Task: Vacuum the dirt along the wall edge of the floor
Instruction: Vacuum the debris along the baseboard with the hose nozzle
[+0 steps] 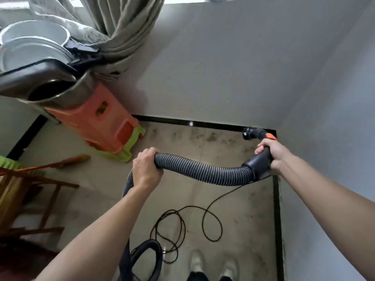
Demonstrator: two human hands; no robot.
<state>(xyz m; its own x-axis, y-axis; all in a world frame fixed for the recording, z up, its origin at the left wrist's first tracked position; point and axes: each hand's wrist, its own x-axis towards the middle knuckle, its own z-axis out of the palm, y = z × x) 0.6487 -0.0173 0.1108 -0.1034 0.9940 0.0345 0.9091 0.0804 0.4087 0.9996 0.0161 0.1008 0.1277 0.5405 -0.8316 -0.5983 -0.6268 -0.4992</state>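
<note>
Dirt [213,137] lies between stools [113,126] and nozzle [248,134]; cord [179,224] loops nearby.

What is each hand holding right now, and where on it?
The left hand grips the ribbed vacuum hose at its left bend. The right hand grips the black handle behind the nozzle.

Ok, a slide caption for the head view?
Left hand on the hose, right hand on the handle, nozzle in the dirty corner.

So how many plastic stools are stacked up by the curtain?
2: an orange stool on top, a green stool nested under it, beside the curtain. Others could be hidden inside the stack.
</note>
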